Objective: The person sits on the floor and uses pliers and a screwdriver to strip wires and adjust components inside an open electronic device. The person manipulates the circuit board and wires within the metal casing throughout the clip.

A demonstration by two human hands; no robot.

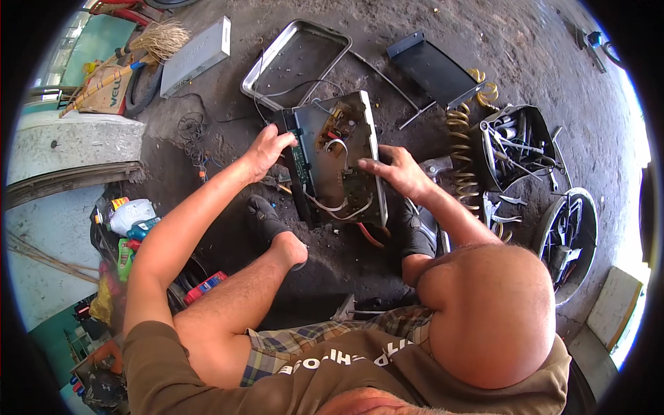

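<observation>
Between my knees, above the dark ground, an opened electronics chassis (330, 181) is held tilted by both hands. Its thin metal tray shows brownish stains, loose white wires (326, 206) and a few small parts. A narrow green circuit board (299, 159) runs along the black panel on its left side. My left hand (264, 153) grips that side, thumb by the board's upper end and the other fingers partly hidden behind. On the opposite side, my right hand (400, 171) clasps the pale metal edge, thumb over the inside and fingers underneath.
Beyond the chassis lie a metal frame (296, 29) and a dark metal cover (432, 68). Rightward are a coil spring (459, 142), a bin of tools (513, 149) and a round tray (588, 242). A silver case (197, 59), broom (162, 40) and bottles (131, 216) lie leftward.
</observation>
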